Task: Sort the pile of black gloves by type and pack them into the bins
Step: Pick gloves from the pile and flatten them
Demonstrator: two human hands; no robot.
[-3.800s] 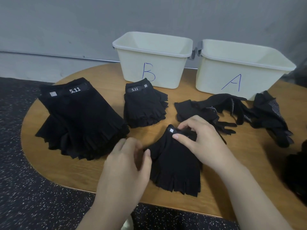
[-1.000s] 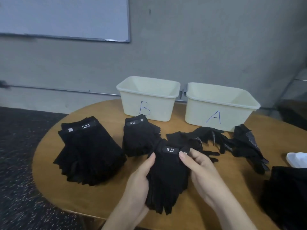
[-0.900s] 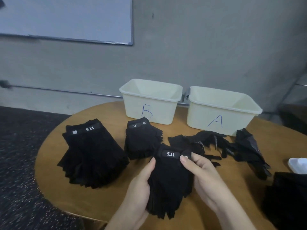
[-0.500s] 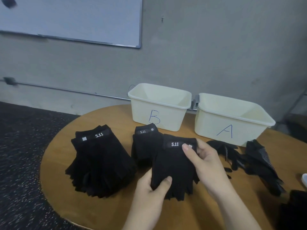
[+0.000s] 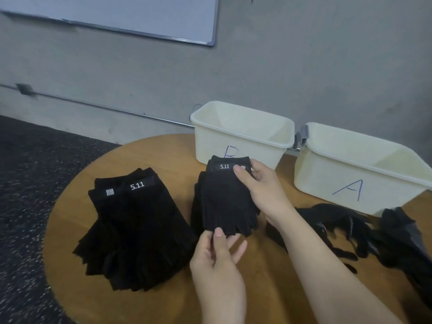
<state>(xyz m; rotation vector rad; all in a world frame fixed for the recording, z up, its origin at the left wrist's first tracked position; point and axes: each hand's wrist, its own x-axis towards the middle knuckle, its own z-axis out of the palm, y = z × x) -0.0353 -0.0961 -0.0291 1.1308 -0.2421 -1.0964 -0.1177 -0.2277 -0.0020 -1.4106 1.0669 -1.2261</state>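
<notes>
A black fingerless fabric glove marked 5.11 [image 5: 225,197] is held over the small glove stack in front of the cream plastic bin lettered B [image 5: 240,134]. Its cuff is pinched by the right hand [image 5: 261,185], and its finger end is pinched by the left hand [image 5: 217,256].

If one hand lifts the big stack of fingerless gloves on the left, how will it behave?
The big stack would probably sag and shed layers: its edges are fanned unevenly. It looks soft, like the glove draping between the left hand and right hand.
</notes>
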